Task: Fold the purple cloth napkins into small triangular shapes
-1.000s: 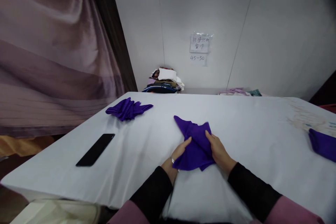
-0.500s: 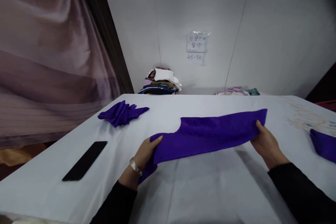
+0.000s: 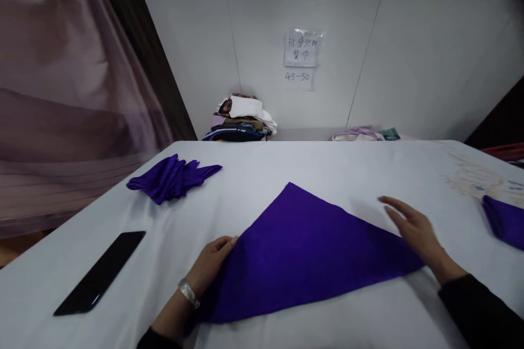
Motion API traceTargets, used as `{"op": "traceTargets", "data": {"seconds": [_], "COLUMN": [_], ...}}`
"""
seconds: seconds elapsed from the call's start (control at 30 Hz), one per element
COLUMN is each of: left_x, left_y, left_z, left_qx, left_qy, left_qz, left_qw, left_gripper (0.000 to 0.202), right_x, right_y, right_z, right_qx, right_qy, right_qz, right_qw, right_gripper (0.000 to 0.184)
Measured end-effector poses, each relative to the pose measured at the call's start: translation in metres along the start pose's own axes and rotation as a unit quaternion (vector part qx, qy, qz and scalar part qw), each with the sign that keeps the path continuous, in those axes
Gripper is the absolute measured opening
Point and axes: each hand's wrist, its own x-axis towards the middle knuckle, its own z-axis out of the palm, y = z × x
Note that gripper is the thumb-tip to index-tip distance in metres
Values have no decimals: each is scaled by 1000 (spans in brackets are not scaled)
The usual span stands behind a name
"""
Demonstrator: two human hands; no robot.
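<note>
Purple napkin point(image 3: 303, 251), one of three purple cloths counted on the tabletop point(image 3: 286, 163), is laid flat as a broad triangle near the near edge, its apex turned toward the far edge. Its left corner is met by the left hand point(image 3: 210, 259), whose fingers are lightly bent with the tips on the cloth's border; whether that border is pinched or merely touched cannot be told. A single silver bracelet point(image 3: 188, 293) is worn at that wrist. The right hand point(image 3: 415, 229) is held released, fingers stretched and spread, at the triangle's right corner, with nothing grasped. A second purple cloth, a pleated napkin point(image 3: 170, 177), is found toward the far left corner, well apart from the triangle. A third cloth point(image 3: 503, 221) is partly cut off at the right edge. One black phone point(image 3: 100, 272) is seen face up along the left edge. Beyond the far edge two heaps are counted: a stack of folded clothes point(image 3: 241, 120) and a lower pale heap point(image 3: 362, 133). Two paper notes are fixed to the wall, a handwritten sheet point(image 3: 302, 49) and, under it, a slip point(image 3: 298, 77) marked 45-50.
</note>
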Motion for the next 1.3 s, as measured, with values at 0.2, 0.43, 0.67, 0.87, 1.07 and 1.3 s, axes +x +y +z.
{"op": "traceTargets", "data": {"seconds": [0.2,0.43,0.67,0.87,1.07,1.3], "left_x": [6,4,7,5,9,13], "left_y": [-13,-17,-21,-17,-18,-23], "left_z": [4,5,3,3,1,-4], "left_qx": [41,45,19,4,-17,-30], "left_qy": [43,44,32,35,53,87], "left_qz": [86,125,138,118,117,123], "left_qw": [994,990,990,992,992,988], "left_gripper": [38,36,35,34,32,30], "right_x": [35,78,93,87,86,57], "right_y": [-75,-122,-139,-126,-122,-128], "right_z": [78,168,209,210,180,96], "right_qx": [18,-55,-75,-32,23,89], "right_qy": [-218,-266,-232,-188,-133,-110], "right_qz": [-111,-96,-103,-148,-182,-191], "right_qw": [969,958,964,970,974,971], "right_gripper": [33,31,15,19,17,20]}}
